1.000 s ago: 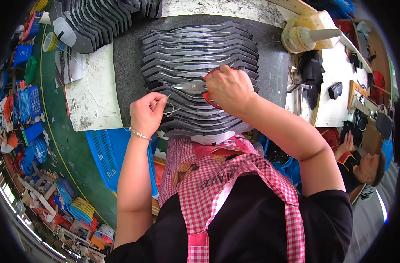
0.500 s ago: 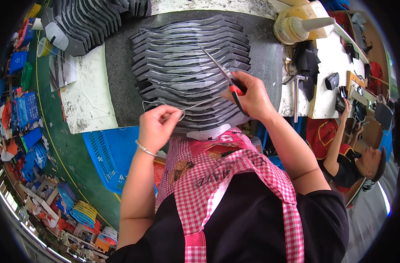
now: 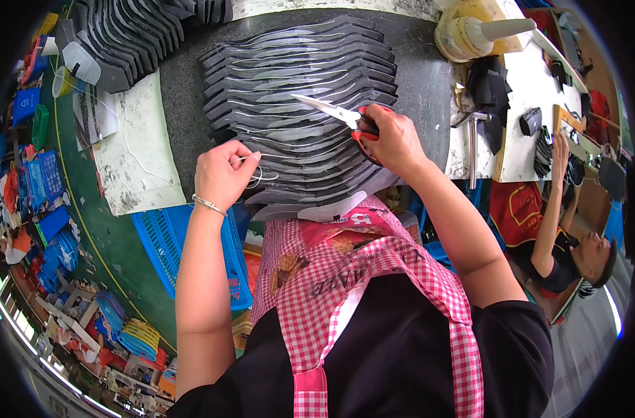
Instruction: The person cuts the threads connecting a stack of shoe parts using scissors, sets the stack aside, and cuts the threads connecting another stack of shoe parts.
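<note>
A long row of overlapping dark grey, padded-looking pieces with pale patches (image 3: 289, 76) lies across the dark work board (image 3: 181, 104) in front of me. My right hand (image 3: 395, 143) grips scissors (image 3: 331, 109) with red and black handles. Their blades point left over the pieces and look closed. Beside the row's near left part, my left hand (image 3: 223, 174) pinches a thin white cord (image 3: 265, 177). A loop of that cord hangs out to the right of the fingers, above the pieces.
Another stack of grey pieces (image 3: 115, 42) stands at the far left. White cord (image 3: 131, 143) trails over the table's left end. At right are a yellowish pot with a spout (image 3: 467, 35) and a hammer (image 3: 473, 150). A blue basket (image 3: 157, 240) sits below; a co-worker (image 3: 558, 244) is at far right.
My left hand has moved left and slightly away from me with the cord. The scissors have swung left; their blades look closer together, and the cord stretched toward the right hand now hangs loose.
</note>
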Demonstrator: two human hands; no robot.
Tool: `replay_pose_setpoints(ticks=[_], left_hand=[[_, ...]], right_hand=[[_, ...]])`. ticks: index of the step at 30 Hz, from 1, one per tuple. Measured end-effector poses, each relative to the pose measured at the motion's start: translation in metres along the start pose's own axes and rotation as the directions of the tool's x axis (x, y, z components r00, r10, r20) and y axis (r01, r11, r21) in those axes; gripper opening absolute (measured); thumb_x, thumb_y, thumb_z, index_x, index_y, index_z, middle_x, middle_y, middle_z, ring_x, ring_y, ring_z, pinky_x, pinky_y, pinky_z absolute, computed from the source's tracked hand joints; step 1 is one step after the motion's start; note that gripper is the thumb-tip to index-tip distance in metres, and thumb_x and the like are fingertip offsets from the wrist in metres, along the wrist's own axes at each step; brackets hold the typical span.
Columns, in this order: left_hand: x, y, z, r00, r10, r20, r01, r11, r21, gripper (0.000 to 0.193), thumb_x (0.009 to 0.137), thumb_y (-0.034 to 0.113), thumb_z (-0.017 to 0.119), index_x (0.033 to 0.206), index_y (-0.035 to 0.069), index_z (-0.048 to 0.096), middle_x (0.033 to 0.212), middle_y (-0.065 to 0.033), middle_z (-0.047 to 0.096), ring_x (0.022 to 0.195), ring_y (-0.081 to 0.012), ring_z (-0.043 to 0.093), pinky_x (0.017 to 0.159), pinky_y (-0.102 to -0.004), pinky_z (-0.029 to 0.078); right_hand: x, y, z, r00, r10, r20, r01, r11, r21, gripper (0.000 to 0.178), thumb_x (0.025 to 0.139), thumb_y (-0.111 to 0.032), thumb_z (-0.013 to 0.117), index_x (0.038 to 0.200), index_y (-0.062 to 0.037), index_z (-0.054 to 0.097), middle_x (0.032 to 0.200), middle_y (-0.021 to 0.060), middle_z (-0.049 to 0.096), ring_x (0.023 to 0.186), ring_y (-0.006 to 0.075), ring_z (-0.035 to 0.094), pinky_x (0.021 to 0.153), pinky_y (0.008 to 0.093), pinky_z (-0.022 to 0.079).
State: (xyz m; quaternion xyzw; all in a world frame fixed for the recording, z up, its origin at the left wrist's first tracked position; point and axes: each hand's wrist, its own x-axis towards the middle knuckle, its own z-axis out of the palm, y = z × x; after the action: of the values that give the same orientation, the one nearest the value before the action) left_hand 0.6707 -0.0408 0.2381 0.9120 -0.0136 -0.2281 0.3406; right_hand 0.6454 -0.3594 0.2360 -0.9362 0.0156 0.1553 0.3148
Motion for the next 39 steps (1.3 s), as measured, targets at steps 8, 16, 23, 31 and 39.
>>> replay_pose_setpoints(ticks=[8, 16, 23, 31, 39], left_hand=[[0.023, -0.002, -0.002, 0.999, -0.025, -0.026, 0.03, 0.982, 0.186, 0.038, 0.077, 0.04, 0.082, 0.07, 0.007, 0.064, 0.059, -0.0072, 0.063, 0.053, -0.0255, 0.062, 0.053, -0.0372, 0.049], [0.021, -0.013, -0.015, 0.998, -0.059, 0.033, 0.054, 0.987, 0.15, 0.03, 0.079, 0.036, 0.079, 0.073, 0.009, 0.068, 0.064, -0.0066, 0.067, 0.059, -0.0229, 0.066, 0.057, -0.0348, 0.051], [0.016, -0.024, -0.009, 1.0, 0.028, -0.001, -0.028, 1.0, -0.013, 0.013, 0.083, 0.019, 0.074, 0.085, 0.006, 0.073, 0.067, -0.0045, 0.068, 0.059, -0.0131, 0.063, 0.058, -0.0282, 0.048], [-0.066, -0.104, -0.02, 0.905, -0.291, -0.311, 0.067, 0.818, -0.571, 0.012, 0.085, 0.013, 0.075, 0.096, 0.007, 0.075, 0.091, -0.0079, 0.073, 0.079, -0.0207, 0.068, 0.073, -0.0286, 0.053], [-0.206, -0.111, -0.009, 0.884, -0.049, -0.465, 0.068, 0.997, 0.023, 0.008, 0.088, 0.01, 0.073, 0.095, 0.005, 0.074, 0.086, -0.005, 0.068, 0.073, -0.0114, 0.062, 0.058, -0.0231, 0.048]], right_hand=[[0.008, -0.007, -0.014, 0.972, -0.232, -0.043, 0.211, 0.936, -0.283, 0.034, 0.075, -0.021, 0.078, 0.103, -0.0079, 0.063, 0.097, 0.0104, 0.067, 0.093, 0.0328, 0.066, 0.076, 0.0436, 0.055], [0.019, -0.078, -0.017, 0.842, -0.517, 0.154, 0.524, 0.72, -0.454, 0.039, 0.071, -0.037, 0.078, 0.092, -0.0064, 0.067, 0.094, 0.0043, 0.062, 0.093, 0.0215, 0.058, 0.075, 0.0337, 0.056], [0.026, -0.091, -0.001, 0.825, -0.515, 0.234, 0.549, 0.627, -0.553, 0.013, 0.08, -0.017, 0.066, 0.084, -0.0053, 0.07, 0.086, 0.0063, 0.068, 0.095, 0.0219, 0.062, 0.071, 0.0306, 0.056], [0.004, -0.071, -0.015, 0.938, -0.346, -0.008, 0.334, 0.911, -0.242, 0.038, 0.077, -0.041, 0.077, 0.094, -0.0076, 0.074, 0.081, 0.0111, 0.071, 0.085, 0.0258, 0.069, 0.07, 0.0402, 0.056], [-0.045, -0.061, -0.011, 0.973, 0.007, 0.231, -0.086, 0.939, 0.334, 0.041, 0.073, -0.032, 0.087, 0.094, 0.0008, 0.072, 0.072, 0.0112, 0.068, 0.063, 0.0185, 0.063, 0.065, 0.0319, 0.052]])
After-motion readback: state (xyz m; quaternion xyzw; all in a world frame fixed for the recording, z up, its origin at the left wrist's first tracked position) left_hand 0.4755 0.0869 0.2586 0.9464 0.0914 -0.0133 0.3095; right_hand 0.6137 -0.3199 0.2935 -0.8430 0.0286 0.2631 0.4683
